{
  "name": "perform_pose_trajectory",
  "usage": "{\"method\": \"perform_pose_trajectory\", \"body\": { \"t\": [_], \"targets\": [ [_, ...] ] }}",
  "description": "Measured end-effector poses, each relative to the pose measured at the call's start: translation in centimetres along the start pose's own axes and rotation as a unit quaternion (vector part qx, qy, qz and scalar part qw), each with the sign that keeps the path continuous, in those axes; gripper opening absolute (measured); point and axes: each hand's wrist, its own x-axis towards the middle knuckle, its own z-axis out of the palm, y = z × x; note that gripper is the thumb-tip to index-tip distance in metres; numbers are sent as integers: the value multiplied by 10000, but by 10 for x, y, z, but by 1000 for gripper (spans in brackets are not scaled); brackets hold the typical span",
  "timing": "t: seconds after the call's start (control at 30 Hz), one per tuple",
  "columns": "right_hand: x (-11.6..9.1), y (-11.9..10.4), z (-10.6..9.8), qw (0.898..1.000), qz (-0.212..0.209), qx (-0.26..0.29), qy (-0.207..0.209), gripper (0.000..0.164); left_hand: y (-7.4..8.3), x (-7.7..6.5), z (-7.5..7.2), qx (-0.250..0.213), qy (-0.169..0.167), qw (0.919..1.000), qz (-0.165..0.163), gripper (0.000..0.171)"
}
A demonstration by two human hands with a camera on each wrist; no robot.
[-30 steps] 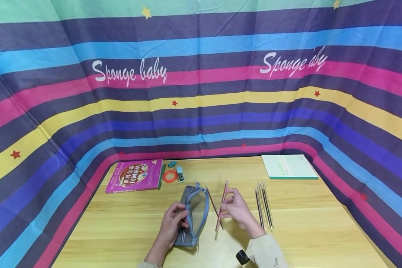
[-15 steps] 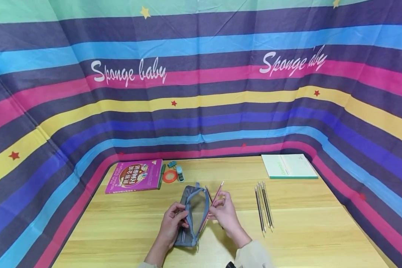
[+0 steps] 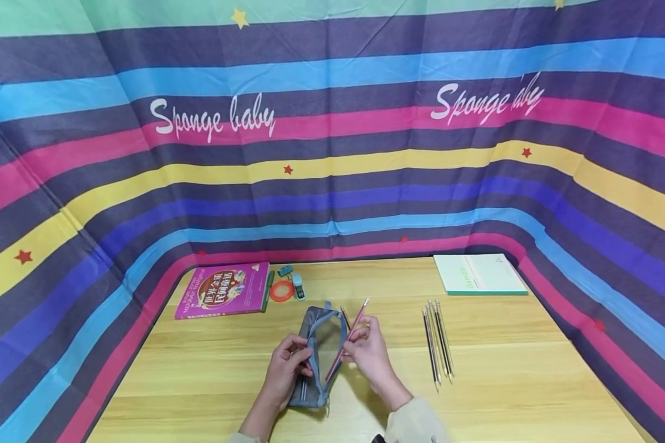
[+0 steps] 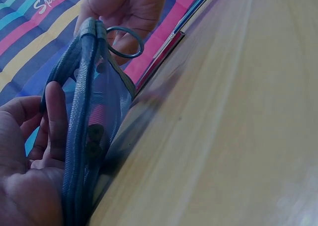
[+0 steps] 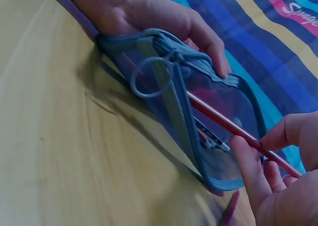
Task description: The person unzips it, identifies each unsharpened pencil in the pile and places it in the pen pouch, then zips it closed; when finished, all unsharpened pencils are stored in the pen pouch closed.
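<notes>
A grey-blue mesh pencil case (image 3: pixel 307 399) lies unzipped on the table, its mouth spread wide. My left hand (image 3: pixel 282 372) pinches the left edge of that mouth between thumb and fingers. In my right hand (image 3: pixel 370 358), thumb and fingertips grip a red pencil (image 5: pixel 223 117); its lower end slants into the opening, while the eraser end points up and away. Through the mesh in the right wrist view, a dark striped pencil (image 5: pixel 212 135) shows inside the case. Another pencil (image 3: pixel 344 315) lies just right of the case, mostly hidden by the case and right hand.
Several dark pencils (image 3: pixel 435 344) lie side by side to the right. At the back left are a purple book (image 3: pixel 227 290), a red tape roll (image 3: pixel 281 291), a glue stick (image 3: pixel 298 288) and a small teal object (image 3: pixel 285 271). A pale green notebook (image 3: pixel 479 275) lies back right.
My right hand has moved left with the red pencil, bringing its lower end from the table beside the case into the case's mouth. The left hand has stayed on the edge.
</notes>
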Motion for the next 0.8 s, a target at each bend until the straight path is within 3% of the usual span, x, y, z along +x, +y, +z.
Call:
{"method": "perform_pose_trajectory", "body": {
  "t": [0.23, 0.5, 0.8],
  "targets": [
    [-5, 7, 10, 9995, 89, 103, -275, 61, -1, 2, 2, -87, 100, 9999, -52, 10],
    [-14, 12, 20, 9983, 151, -104, -545, 60, 0, 2, 0, -53, 38, 10000, -43, 9],
    [-17, 11, 23, 9968, 118, -184, -775, 60, 3, 0, 0, 101, -5, 9998, -148, 37]
  ]
}}
